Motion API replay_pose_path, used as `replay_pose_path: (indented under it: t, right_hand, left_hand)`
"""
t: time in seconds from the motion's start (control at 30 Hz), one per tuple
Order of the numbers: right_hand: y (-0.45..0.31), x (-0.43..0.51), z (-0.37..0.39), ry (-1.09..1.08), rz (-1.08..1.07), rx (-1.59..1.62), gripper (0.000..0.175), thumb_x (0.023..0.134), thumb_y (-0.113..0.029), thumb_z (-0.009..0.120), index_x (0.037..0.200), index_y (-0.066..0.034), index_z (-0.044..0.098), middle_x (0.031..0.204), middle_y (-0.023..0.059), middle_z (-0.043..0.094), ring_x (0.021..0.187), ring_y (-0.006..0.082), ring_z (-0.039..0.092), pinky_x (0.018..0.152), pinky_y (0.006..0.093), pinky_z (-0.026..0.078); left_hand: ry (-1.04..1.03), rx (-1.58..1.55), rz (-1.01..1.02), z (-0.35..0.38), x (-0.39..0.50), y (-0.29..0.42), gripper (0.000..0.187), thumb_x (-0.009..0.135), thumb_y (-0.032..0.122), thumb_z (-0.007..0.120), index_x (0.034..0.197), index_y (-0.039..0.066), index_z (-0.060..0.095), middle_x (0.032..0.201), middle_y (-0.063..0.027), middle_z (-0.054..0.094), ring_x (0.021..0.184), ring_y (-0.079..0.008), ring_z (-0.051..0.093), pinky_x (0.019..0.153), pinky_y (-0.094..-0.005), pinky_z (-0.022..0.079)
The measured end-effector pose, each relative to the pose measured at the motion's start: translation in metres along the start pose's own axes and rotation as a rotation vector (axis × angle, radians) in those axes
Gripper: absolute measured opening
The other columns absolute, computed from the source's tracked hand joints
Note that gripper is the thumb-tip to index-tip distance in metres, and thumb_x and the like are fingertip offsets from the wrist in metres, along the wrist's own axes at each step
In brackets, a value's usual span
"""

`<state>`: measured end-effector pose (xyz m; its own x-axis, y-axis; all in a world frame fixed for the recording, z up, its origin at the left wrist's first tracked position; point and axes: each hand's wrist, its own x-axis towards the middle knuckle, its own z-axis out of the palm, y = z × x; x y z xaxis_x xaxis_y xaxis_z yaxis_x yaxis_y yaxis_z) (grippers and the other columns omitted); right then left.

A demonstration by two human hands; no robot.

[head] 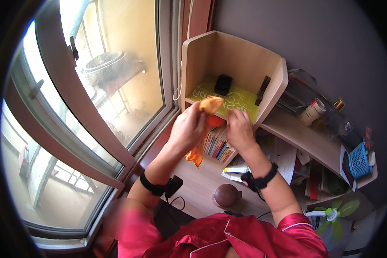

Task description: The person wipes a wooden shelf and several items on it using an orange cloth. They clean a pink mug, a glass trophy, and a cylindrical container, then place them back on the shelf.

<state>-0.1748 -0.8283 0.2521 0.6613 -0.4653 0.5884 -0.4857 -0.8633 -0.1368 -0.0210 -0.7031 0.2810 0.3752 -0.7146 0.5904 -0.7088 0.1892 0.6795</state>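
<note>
My left hand [187, 127] is closed around an orange cloth [210, 104], whose bunched top sticks out above the fingers and whose loose end hangs below the hand. To its right is my right hand [240, 129], raised with its fingers bent inward near the front edge of a wooden shelf [235, 51]; whether it holds anything cannot be told. On the shelf's yellow-green mat [242, 96] lies a small black object [223, 84]. A red-orange round thing [215, 121] shows between the hands, above a row of books [216, 145].
A sliding window [116, 80] is at the left. On the desk [193, 180] stands a brown round object [226, 195]. A lower shelf at the right bears a can [312, 112] and a blue plastic basket [359, 159]. A green-bladed fan [331, 214] is at lower right.
</note>
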Motion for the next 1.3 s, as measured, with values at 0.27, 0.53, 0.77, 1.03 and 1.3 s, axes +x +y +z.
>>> replay_pose_path:
  t: [0.27,0.53,0.77,1.03,1.3]
  right_hand:
    - [-0.011,-0.039,-0.009,-0.016,-0.054,-0.175,0.055,0.074,-0.012,0.067,0.123,0.0059,0.051,0.131,0.0257,0.048,0.124,0.0393,0.045,0.107,0.0458,0.034]
    - [-0.006,-0.038,-0.015,-0.099,-0.059,-0.146,0.039,0.074,-0.001,0.058,0.112,0.0087,0.058,0.130,0.0253,0.049,0.124,0.0384,0.044,0.105,0.0445,0.035]
    - [0.001,-0.037,-0.018,-0.192,-0.084,-0.164,0.035,0.071,0.001,0.058,0.106,0.0071,0.061,0.127,0.0257,0.050,0.123,0.0392,0.045,0.104,0.0450,0.036]
    - [-0.005,-0.038,-0.019,-0.180,-0.104,-0.175,0.033,0.074,-0.003,0.058,0.107,0.0035,0.062,0.129,0.0287,0.047,0.123,0.0408,0.045,0.104,0.0462,0.036]
    - [0.002,-0.042,-0.008,-0.098,-0.131,-0.213,0.030,0.081,-0.010,0.053,0.106,0.0022,0.065,0.127,0.0261,0.051,0.121,0.0401,0.045,0.106,0.0477,0.035]
  left_hand:
    - [-0.151,-0.054,-0.140,0.098,0.086,0.034,0.024,0.089,0.017,0.052,0.105,0.001,0.060,0.097,-0.0242,0.064,0.095,-0.0404,0.061,0.083,-0.0460,0.048]
    - [-0.410,0.075,0.015,0.166,0.144,0.005,0.019,0.079,0.009,0.055,0.093,0.002,0.066,0.101,-0.0211,0.066,0.097,-0.0382,0.063,0.083,-0.0416,0.050]
    - [-0.746,0.384,0.339,0.183,0.149,-0.014,0.022,0.076,0.009,0.056,0.091,0.000,0.069,0.099,-0.0227,0.067,0.094,-0.0374,0.064,0.080,-0.0410,0.051]
    - [-0.322,-0.049,-0.089,0.203,0.161,-0.004,0.039,0.079,0.030,0.061,0.112,0.009,0.064,0.104,-0.0207,0.067,0.101,-0.0377,0.062,0.088,-0.0433,0.049]
    - [-0.577,-0.283,-0.170,0.228,0.180,-0.027,0.036,0.074,0.023,0.070,0.102,0.001,0.067,0.086,-0.0171,0.068,0.073,-0.0264,0.066,0.066,-0.0370,0.052]
